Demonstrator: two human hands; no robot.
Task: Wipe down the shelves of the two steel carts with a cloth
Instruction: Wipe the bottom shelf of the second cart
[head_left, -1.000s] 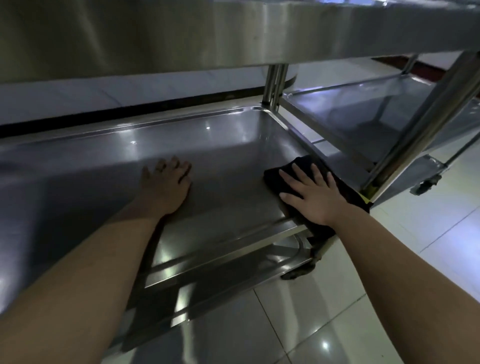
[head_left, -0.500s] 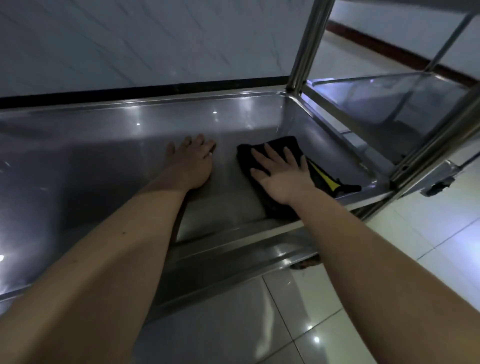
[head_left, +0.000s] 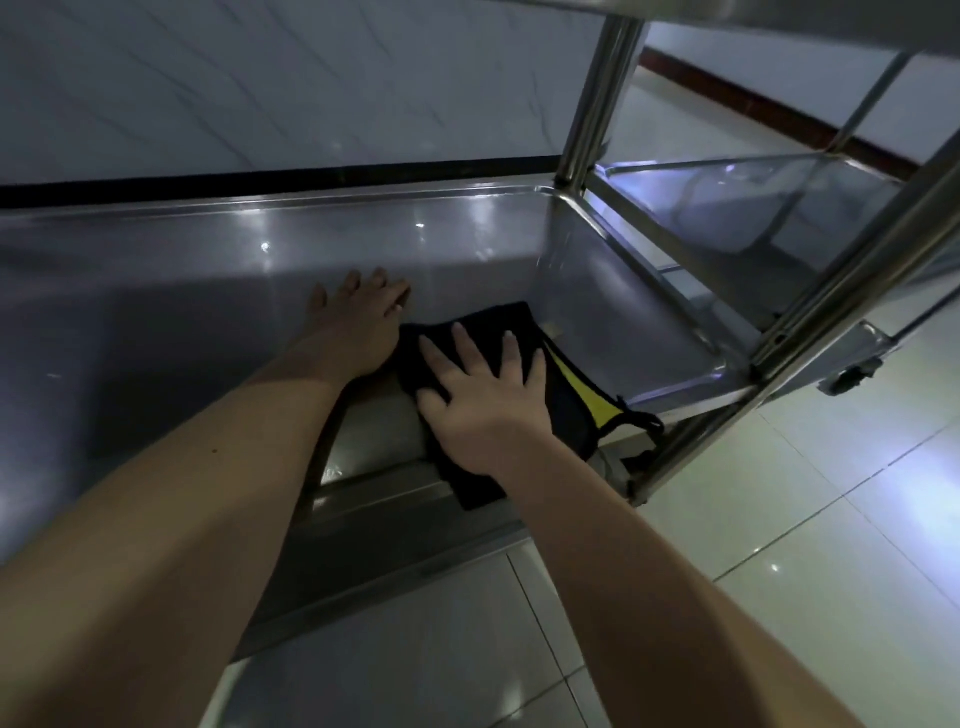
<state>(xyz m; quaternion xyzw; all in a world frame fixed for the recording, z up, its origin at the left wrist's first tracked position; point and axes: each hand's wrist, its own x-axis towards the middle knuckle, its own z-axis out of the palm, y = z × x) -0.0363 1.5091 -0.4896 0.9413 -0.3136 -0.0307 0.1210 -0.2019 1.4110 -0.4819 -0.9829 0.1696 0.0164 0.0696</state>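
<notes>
A black cloth (head_left: 483, 325) with a yellow patch lies on the bottom shelf (head_left: 182, 322) of the near steel cart, close to the shelf's right end. My right hand (head_left: 483, 395) presses flat on the cloth with fingers spread. One corner of the cloth hangs over the shelf's front lip. My left hand (head_left: 358, 322) rests flat on the bare steel just left of the cloth, fingers apart, holding nothing. The second cart's bottom shelf (head_left: 753, 208) stands to the right, behind the upright posts.
Steel posts (head_left: 597, 98) rise at the shelf's right corners. A caster wheel (head_left: 852, 376) shows under the second cart. A pale marbled wall (head_left: 311, 78) runs behind the carts. Glossy floor tiles (head_left: 831, 545) spread in front and to the right.
My right hand has slid the cloth leftward and deeper onto the shelf, ending beside my left hand. The view dropped below the upper shelf and moved closer.
</notes>
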